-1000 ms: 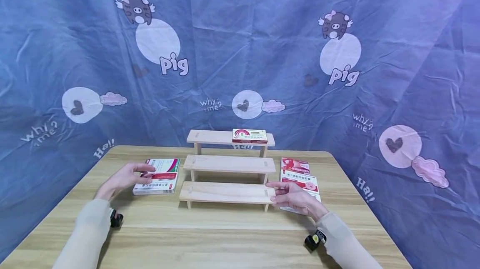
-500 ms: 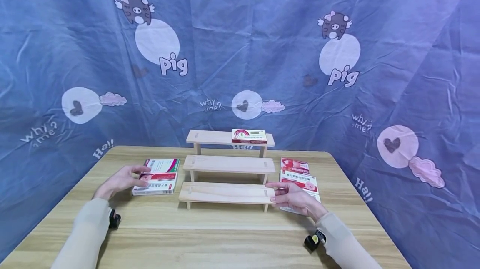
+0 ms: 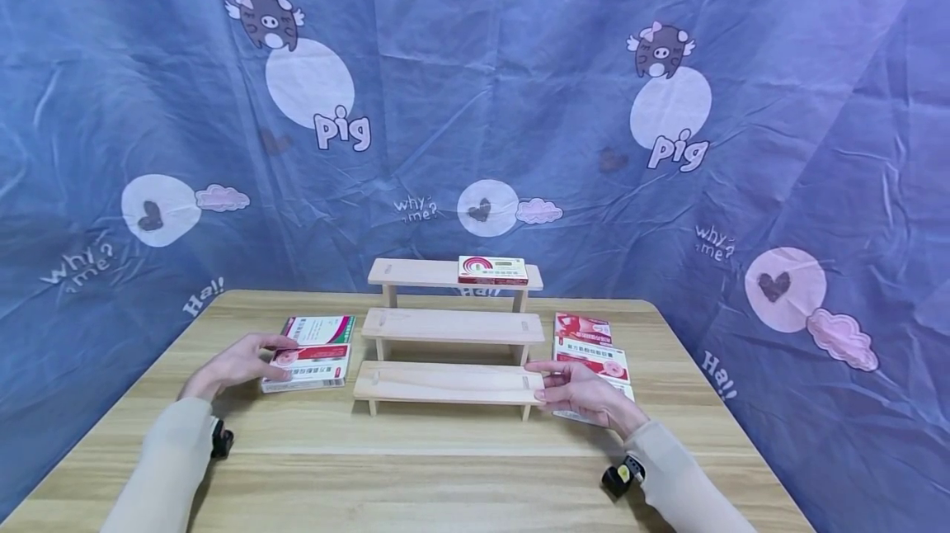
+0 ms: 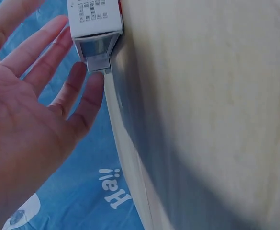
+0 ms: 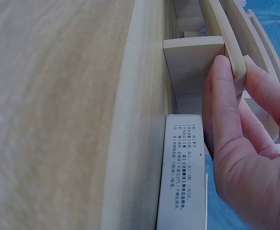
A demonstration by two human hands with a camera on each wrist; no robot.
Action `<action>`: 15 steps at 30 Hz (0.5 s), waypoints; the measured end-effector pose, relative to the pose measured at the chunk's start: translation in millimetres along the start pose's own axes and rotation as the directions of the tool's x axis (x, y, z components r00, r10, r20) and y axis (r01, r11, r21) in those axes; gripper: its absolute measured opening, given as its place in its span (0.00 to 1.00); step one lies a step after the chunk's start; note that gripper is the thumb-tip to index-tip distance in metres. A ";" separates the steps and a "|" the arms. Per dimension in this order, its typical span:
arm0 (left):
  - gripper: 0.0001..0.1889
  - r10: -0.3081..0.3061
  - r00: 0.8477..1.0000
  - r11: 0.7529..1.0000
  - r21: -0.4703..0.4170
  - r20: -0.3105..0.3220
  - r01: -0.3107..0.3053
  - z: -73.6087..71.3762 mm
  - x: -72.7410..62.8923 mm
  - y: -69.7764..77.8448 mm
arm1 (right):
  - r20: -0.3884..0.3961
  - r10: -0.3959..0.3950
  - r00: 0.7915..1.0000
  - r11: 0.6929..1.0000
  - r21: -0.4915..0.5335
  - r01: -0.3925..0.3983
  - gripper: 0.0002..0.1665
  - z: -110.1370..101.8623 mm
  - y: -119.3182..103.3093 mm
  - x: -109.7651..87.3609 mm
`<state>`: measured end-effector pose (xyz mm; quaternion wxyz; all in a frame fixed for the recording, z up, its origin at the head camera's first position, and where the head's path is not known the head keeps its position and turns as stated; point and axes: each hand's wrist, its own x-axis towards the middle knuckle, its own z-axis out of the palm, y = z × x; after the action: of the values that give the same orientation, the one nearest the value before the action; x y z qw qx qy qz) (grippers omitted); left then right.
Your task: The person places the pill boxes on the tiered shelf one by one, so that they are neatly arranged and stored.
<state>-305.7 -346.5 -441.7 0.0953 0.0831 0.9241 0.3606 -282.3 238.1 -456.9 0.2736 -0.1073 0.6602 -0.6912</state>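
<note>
In the head view, my left hand (image 3: 237,364) reaches over the left end of a red-and-white medicine box (image 3: 319,366), its fingertips at the box top. The left wrist view shows the fingers of this hand (image 4: 39,96) spread and loosely extended beside the end of the box (image 4: 95,21), where a small flap sticks out. My right hand (image 3: 582,393) pinches the right end of the lowest tier of a three-tier wooden display stand (image 3: 449,382). Thumb and fingers of that hand (image 5: 247,124) lie on either side of the board in the right wrist view.
A white-and-green medicine box (image 3: 322,328) lies just behind the red-and-white one. Another medicine box (image 3: 492,270) rests on the top tier, toward its right. Right of the stand lie several medicine boxes (image 3: 591,356), partly behind my right hand. A blue printed cloth (image 3: 490,104) hangs behind the table.
My left hand has drawn back slightly left and down, uncovering more of the red-and-white box. My right hand keeps its pinch on the stand.
</note>
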 end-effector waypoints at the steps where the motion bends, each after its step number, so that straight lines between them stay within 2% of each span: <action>1: 0.37 0.008 1.000 1.000 0.006 0.004 -0.008 -0.1 -0.8 0.1 | -0.001 -0.001 1.000 1.000 -0.001 0.001 0.32 -0.2 0.3 0.2; 8: 0.38 0.048 0.998 0.999 0.010 0.045 -0.048 0.3 -1.9 0.7 | -0.004 0.000 1.000 1.000 -0.004 0.000 0.33 -1.0 1.6 1.0; 15: 0.41 0.055 0.996 0.998 0.034 0.076 -0.058 2.6 -2.4 0.3 | -0.007 0.000 1.000 1.000 -0.011 0.000 0.32 -1.9 2.8 2.7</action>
<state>-302.7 -345.1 -443.1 0.1183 0.1243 0.9236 0.3427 -284.8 238.4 -460.4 0.2706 -0.1063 0.6651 -0.6878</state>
